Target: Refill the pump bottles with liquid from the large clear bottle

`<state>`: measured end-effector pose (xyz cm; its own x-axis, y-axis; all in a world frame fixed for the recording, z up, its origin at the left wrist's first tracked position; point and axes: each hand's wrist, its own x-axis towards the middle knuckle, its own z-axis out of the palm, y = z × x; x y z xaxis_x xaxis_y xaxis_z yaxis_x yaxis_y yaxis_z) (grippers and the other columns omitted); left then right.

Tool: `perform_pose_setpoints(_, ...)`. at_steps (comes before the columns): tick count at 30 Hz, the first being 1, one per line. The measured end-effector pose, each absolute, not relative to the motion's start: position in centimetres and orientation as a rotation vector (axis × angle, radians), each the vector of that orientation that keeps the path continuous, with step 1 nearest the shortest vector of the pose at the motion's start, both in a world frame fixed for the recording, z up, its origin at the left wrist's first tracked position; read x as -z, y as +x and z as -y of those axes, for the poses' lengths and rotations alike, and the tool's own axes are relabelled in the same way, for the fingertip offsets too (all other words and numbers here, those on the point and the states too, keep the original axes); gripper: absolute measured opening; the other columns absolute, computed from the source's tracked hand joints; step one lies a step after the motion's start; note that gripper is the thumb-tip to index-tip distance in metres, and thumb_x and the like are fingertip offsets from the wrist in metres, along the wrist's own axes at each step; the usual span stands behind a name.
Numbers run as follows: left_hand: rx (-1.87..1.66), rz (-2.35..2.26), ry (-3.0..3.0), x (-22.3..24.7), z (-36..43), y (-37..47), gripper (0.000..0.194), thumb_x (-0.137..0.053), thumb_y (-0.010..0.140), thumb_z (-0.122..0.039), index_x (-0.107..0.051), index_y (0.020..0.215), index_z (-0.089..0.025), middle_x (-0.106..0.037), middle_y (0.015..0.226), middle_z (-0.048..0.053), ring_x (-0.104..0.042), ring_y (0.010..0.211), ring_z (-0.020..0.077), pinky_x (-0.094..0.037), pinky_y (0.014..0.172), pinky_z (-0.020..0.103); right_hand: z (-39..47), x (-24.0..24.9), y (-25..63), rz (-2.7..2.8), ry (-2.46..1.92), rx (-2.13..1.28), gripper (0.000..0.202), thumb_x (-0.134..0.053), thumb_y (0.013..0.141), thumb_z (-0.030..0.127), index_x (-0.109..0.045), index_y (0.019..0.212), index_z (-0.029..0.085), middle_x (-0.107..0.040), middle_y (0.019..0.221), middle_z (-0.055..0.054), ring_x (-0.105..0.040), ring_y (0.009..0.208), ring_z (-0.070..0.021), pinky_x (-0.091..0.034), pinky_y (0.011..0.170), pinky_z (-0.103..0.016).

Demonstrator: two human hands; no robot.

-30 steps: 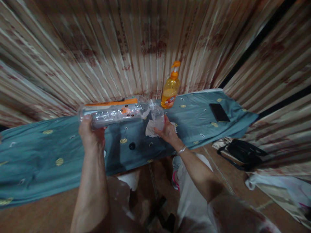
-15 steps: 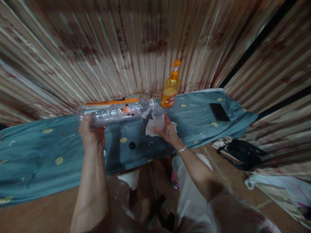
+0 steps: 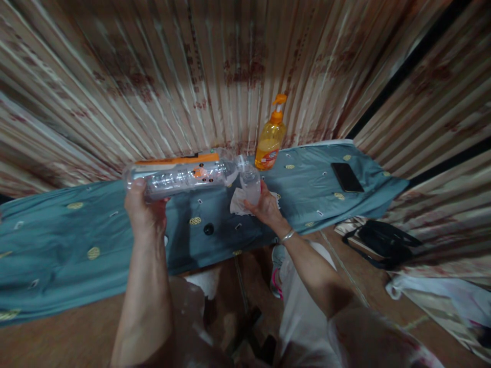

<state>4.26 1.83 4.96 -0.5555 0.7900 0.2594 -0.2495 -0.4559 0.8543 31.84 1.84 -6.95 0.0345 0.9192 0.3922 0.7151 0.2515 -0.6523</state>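
My left hand (image 3: 144, 207) grips the base end of a large clear plastic bottle (image 3: 184, 177) with an orange and white label. The bottle lies almost level in the air, its neck pointing right. Its mouth is at the rim of a small translucent cup (image 3: 251, 188), which my right hand (image 3: 266, 204) holds tilted toward it. Whether liquid is flowing is too blurred to tell. Below the cup, a white tissue (image 3: 237, 202) lies on the teal cloth. Behind the cup stands an orange pump bottle (image 3: 269, 140).
A teal patterned cloth (image 3: 115, 255) covers the long narrow table. On it are a small round black object (image 3: 208, 229) and, at the right, a black phone (image 3: 347, 177). A black bag (image 3: 387, 240) sits low at the right. Pleated curtains (image 3: 238, 66) hang behind.
Both hands keep nearly the same pose. The cup looks slightly cloudier or fuller, and the view has shifted very little.
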Motion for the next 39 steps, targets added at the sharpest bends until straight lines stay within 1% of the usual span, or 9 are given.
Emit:
perform_pose_setpoints(5,-2.067,-0.996,0.821,-5.06,-1.83,4.37,0.041,-0.084,0.052,-0.049,-0.066,0.073,-0.019,-0.062,0.079,-0.001,-0.058,0.075,0.0146,-0.053,0.061,0.023,-1.8,6.74,31.78,1.723,-1.534,-0.341,0.077,-0.082,0.08,0.039,-0.051,0.143,0.007,-0.071,0.133,-0.027,-0.071,0.122,-0.0403,-0.06,0.104,-0.055)
perform_pose_setpoints(8,-2.078,-0.987,0.807,-4.99,-1.89,4.35,0.043,-0.086,0.05,-0.05,-0.065,0.072,-0.019,-0.061,0.078,-0.002,-0.058,0.072,0.0138,-0.052,0.057,0.021,-1.85,6.76,31.85,1.735,-1.535,-0.345,0.079,-0.082,0.08,0.039,-0.049,0.143,0.005,-0.072,0.131,-0.028,-0.072,0.121,-0.0405,-0.06,0.103,-0.054)
perform_pose_setpoints(10,-2.076,-0.985,0.811,-4.9,-1.94,4.26,0.044,-0.086,0.05,-0.051,-0.065,0.072,-0.019,-0.061,0.076,-0.002,-0.057,0.071,0.0134,-0.052,0.058,0.021,-1.88,6.84,31.9,1.746,-1.528,-0.333,0.081,-0.083,0.079,0.039,-0.048,0.144,0.004,-0.071,0.131,-0.029,-0.072,0.121,-0.0408,-0.06,0.102,-0.053)
perform_pose_setpoints(15,-2.062,-0.972,0.845,-4.69,-2.04,4.05,0.044,-0.085,0.053,-0.051,-0.067,0.078,-0.019,-0.06,0.077,-0.002,-0.056,0.072,0.0145,-0.052,0.061,0.023,-1.86,7.02,31.88,1.729,-1.507,-0.313,0.08,-0.082,0.081,0.04,-0.048,0.145,0.005,-0.072,0.13,-0.028,-0.072,0.122,-0.0407,-0.06,0.103,-0.055)
perform_pose_setpoints(20,-2.079,-0.964,0.844,-4.69,-1.98,4.24,0.043,-0.084,0.055,-0.05,-0.069,0.08,-0.019,-0.061,0.077,-0.002,-0.053,0.069,0.0135,-0.052,0.06,0.023,-1.84,6.98,31.81,1.712,-1.511,-0.32,0.079,-0.082,0.081,0.039,-0.049,0.144,0.004,-0.071,0.132,-0.029,-0.071,0.124,-0.0415,-0.059,0.105,-0.055)
perform_pose_setpoints(25,-2.079,-0.961,0.856,-4.67,-1.92,4.26,0.04,-0.084,0.057,-0.048,-0.069,0.08,-0.019,-0.061,0.077,-0.001,-0.056,0.072,0.0148,-0.054,0.065,0.025,-1.82,6.87,31.76,1.702,-1.517,-0.327,0.081,-0.084,0.078,0.037,-0.049,0.145,0.006,-0.072,0.131,-0.028,-0.072,0.123,-0.0408,-0.06,0.104,-0.052)
perform_pose_setpoints(30,-2.076,-0.959,0.876,-4.62,-2.02,4.19,0.041,-0.083,0.057,-0.05,-0.068,0.08,-0.019,-0.06,0.076,-0.001,-0.056,0.071,0.014,-0.052,0.06,0.023,-1.81,6.89,31.79,1.696,-1.52,-0.338,0.083,-0.085,0.077,0.035,-0.048,0.146,0.005,-0.072,0.132,-0.029,-0.072,0.122,-0.0408,-0.06,0.104,-0.054)
perform_pose_setpoints(35,-2.081,-0.972,0.883,-4.54,-2.01,4.25,0.039,-0.081,0.06,-0.048,-0.068,0.08,-0.018,-0.061,0.078,0.0,-0.06,0.076,0.0166,-0.056,0.067,0.027,-1.75,6.88,31.82,1.695,-1.525,-0.345,0.083,-0.083,0.079,0.038,-0.048,0.145,0.003,-0.071,0.131,-0.031,-0.072,0.121,-0.0422,-0.06,0.103,-0.056)
perform_pose_setpoints(39,-2.08,-0.979,0.913,-4.5,-2.02,4.23,0.04,-0.08,0.061,-0.05,-0.069,0.083,-0.019,-0.06,0.077,-0.001,-0.057,0.072,0.015,-0.057,0.065,0.026,-1.6,6.59,31.76,1.683,-1.514,-0.361,0.081,-0.082,0.08,0.036,-0.048,0.147,0.008,-0.071,0.132,-0.029,-0.072,0.122,-0.0415,-0.059,0.104,-0.057)
